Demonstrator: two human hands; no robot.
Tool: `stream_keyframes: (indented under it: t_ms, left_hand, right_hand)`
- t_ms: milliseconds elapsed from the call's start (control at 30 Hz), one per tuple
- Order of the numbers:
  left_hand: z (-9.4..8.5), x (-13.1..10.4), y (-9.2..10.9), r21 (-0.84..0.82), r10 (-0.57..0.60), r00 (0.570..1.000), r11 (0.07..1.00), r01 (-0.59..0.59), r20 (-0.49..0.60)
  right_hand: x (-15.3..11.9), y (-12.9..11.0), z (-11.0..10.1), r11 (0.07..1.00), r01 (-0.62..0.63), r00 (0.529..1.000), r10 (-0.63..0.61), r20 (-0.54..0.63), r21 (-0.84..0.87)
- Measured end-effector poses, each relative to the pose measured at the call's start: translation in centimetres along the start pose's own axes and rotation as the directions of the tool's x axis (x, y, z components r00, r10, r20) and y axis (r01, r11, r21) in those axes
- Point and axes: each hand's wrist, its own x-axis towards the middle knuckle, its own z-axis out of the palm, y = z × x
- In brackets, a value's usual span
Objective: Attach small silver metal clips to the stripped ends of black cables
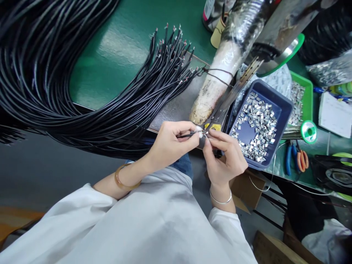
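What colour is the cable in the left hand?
The cable is black, best seen in the head view.

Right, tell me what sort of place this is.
Probably a cable-assembly bench in a workshop or small factory: a large bundle of black cables lies across the green worktop, and nearby stands a blue bin holding many small metal pieces.

The camera, worn on the head, looked forward and steeply down from above. The joined grip of left hand (174, 141) and right hand (227, 157) sat near mid-view, fairly close; white clothing (165, 216) filled the near side, green tabletop (125, 46) the far side.
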Motion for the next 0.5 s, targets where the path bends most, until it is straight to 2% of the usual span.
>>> stream_keyframes:
  t_ms: [133,333,433,500]
  left_hand:
    - [-0.2,0.0,-0.2,0.003,0.076,0.997,0.997,-0.076,0.000]
    - [-0.5,-0.4,-0.6,-0.008,0.092,0.995,0.996,-0.092,0.028]
    - [-0.4,-0.6,-0.5,-0.031,0.059,0.997,0.998,-0.057,0.051]
    - [-0.4,-0.7,-0.2,-0.106,-0.012,0.993,0.994,0.024,0.114]
  right_hand:
    - [0.1,-0.2,-0.2,1.000,0.022,1.000,-0.021,0.011,-0.015]
    - [-0.5,-0.2,-0.2,0.999,0.049,0.997,-0.049,0.058,0.010]
    - [-0.7,0.0,-0.6,0.997,-0.014,0.999,0.010,0.047,0.080]
    - [-0.9,0.1,-1.2,0.991,-0.058,0.997,0.053,0.049,0.124]
